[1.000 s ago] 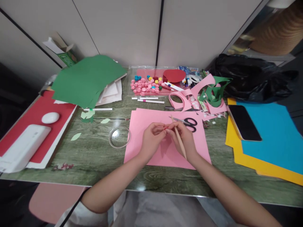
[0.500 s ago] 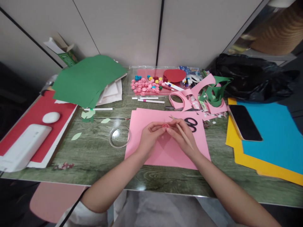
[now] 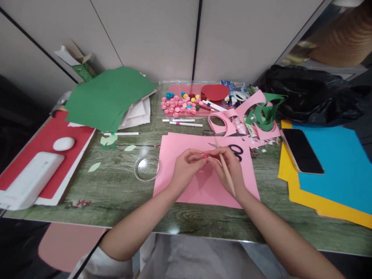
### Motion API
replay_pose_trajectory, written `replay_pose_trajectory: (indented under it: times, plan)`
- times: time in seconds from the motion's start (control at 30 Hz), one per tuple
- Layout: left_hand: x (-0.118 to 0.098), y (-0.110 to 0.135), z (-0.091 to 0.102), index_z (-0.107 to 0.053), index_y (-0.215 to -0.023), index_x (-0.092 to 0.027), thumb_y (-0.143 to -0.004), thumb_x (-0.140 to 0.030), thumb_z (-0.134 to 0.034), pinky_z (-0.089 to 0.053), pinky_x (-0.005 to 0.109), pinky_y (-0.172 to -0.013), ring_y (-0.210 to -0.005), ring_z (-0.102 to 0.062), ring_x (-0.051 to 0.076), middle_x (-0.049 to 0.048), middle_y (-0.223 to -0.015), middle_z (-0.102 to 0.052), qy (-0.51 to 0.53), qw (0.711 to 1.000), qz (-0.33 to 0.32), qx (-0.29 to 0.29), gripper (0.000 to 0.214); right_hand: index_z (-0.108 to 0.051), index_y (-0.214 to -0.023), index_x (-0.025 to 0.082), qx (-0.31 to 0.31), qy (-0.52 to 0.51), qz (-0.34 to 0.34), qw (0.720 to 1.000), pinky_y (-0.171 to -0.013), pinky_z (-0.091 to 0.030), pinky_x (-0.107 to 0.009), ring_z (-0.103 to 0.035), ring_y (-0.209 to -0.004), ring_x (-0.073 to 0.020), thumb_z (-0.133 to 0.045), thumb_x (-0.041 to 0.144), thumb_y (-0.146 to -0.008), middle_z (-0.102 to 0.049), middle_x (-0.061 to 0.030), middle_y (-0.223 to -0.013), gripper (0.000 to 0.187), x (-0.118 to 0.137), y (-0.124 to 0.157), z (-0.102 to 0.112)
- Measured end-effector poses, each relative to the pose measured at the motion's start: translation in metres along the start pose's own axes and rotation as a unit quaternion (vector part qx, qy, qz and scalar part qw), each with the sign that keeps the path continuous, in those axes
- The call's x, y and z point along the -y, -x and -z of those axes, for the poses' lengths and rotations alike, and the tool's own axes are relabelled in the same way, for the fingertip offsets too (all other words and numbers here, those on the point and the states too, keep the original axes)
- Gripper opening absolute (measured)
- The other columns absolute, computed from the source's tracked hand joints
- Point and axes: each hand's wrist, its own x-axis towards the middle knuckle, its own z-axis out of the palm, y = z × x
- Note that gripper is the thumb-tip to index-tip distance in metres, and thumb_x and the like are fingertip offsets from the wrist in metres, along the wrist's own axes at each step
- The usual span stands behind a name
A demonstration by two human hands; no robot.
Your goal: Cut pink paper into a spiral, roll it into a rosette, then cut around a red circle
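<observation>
A small pink paper coil [image 3: 205,156] is pinched between the fingertips of my left hand [image 3: 188,164] and my right hand [image 3: 228,166], a little above the pink paper sheets [image 3: 174,190]. Both hands are closed on it. Tucked in my right hand is also a slim wooden stick [image 3: 228,174], slanting across the back of the fingers. Black-handled scissors [image 3: 236,149] lie on the pink paper, partly hidden behind my right hand. To the left of the paper rests a roll of clear tape [image 3: 136,170].
Behind the hands, a clear tray [image 3: 159,106] holds many small coloured coils. Pink and green paper scraps [image 3: 232,114] are heaped at the back right. A phone [image 3: 303,151] lies on blue paper [image 3: 343,174]; green paper [image 3: 107,97] and a white box-like device [image 3: 31,178] are left.
The wooden stick has swung to a more upright slant in my right hand. The coil has shifted slightly to the right and is turned a little between the fingertips.
</observation>
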Motion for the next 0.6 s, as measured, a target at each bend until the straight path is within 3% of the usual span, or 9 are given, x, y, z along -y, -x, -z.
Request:
replay_pose_trajectory:
  times: [0.27, 0.4, 0.6]
  plan:
    - [-0.0058, 0.002, -0.0014, -0.059, -0.09, -0.016, -0.067, -0.02, -0.07, -0.05, 0.023, -0.063, -0.066, -0.062, 0.011, 0.001, -0.073, -0.067, -0.05, 0.998, -0.024, -0.003, 0.026, -0.051, -0.093, 0.024, 0.029, -0.043, -0.012, 0.999, -0.078, -0.049, -0.035, -0.062, -0.086, -0.0184, -0.061, 0.025, -0.081, -0.061, -0.0027, -0.094, 0.015, 0.0027, 0.0005, 0.0004]
    - [-0.004, 0.0036, -0.0022, -0.059, -0.089, -0.016, -0.069, -0.021, -0.069, -0.05, 0.023, -0.065, -0.069, -0.063, 0.012, 0.0012, -0.074, -0.067, -0.081, 0.995, -0.049, -0.008, 0.022, -0.051, -0.088, 0.023, 0.04, -0.066, -0.039, 0.996, -0.069, -0.049, -0.031, -0.061, -0.076, -0.0161, -0.06, 0.026, -0.082, -0.06, -0.0004, -0.085, 0.011, 0.0027, 0.0008, -0.0009]
    - [0.0007, 0.0062, -0.0057, -0.058, -0.086, -0.017, -0.072, -0.021, -0.066, -0.051, 0.024, -0.067, -0.072, -0.064, 0.013, 0.0034, -0.079, -0.067, -0.131, 0.985, -0.1, -0.043, 0.017, -0.05, -0.083, 0.022, 0.01, -0.044, -0.035, 0.998, -0.061, -0.046, -0.029, -0.057, -0.067, -0.0147, -0.06, 0.026, -0.081, -0.058, 0.0007, -0.078, 0.011, 0.0057, 0.0026, -0.0043]
